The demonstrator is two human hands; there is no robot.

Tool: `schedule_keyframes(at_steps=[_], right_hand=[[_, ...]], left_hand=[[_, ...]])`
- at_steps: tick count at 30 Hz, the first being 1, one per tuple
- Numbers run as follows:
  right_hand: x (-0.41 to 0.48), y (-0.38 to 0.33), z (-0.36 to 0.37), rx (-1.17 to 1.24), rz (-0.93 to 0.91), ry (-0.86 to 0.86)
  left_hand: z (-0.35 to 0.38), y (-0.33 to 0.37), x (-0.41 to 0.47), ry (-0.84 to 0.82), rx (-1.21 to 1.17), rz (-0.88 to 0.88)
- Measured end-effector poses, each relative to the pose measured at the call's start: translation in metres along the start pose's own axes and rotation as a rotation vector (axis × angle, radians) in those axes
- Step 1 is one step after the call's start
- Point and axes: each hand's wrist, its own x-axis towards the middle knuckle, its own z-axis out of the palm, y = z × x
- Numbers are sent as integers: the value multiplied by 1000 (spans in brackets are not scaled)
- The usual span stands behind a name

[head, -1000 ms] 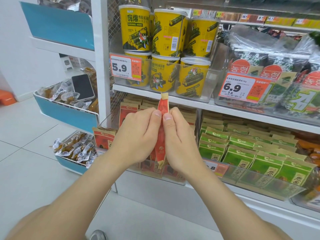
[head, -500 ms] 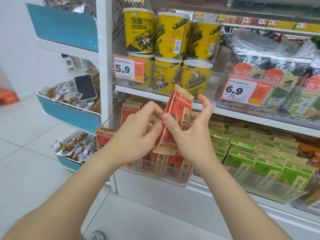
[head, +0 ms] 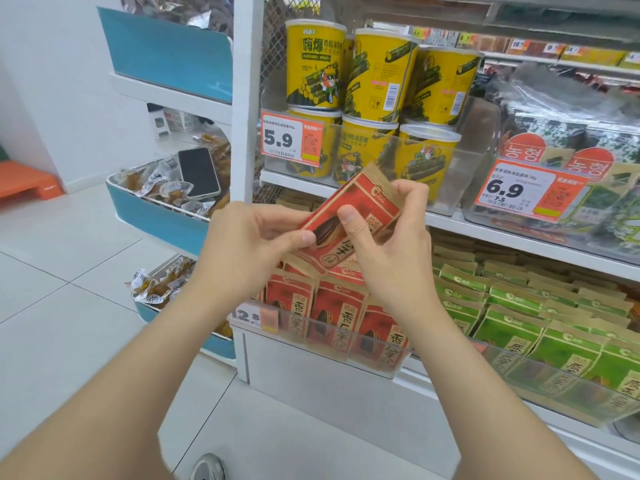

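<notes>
Upper shelf [head: 502, 244]: yellow tubs [head: 377, 77] twelve o'clock, seaweed packs [head: 554, 140] two.
Lower shelf [head: 329, 393]: red packets [head: 332, 317] six, green packets [head: 519, 320] four.

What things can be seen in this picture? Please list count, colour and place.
held packet: one, red and brown, above the lower shelf.
red packets: three in front, red, lower shelf, left.
green packets: many, green, lower shelf, right.
tubs: at least six, yellow, upper shelf, stacked.
seaweed packs: several, dark green, upper shelf, right.
price tags: two large, white and orange, upper shelf front.
phone: one, black, in the blue bin, left.
left hand: one, pinches the held packet's lower end.
right hand: one, grips its upper end.
</notes>
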Motion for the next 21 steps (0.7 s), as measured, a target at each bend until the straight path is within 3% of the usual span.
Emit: schedule_keyframes(at_steps=[6,10,16,21], right_hand=[[9,-2,22,-74,-216,-61],[16,6,44,-131,-294,8],[30,25,79,-238,-285,-44],[41,36,106,-357,-215,-180]], left_hand=[[-29,-21,7,65,-20,-34],[-41,-45,14,78,386,-55],[-51,-75,18,-338,770,-181],[-48,-90,31,-437,880,-87]])
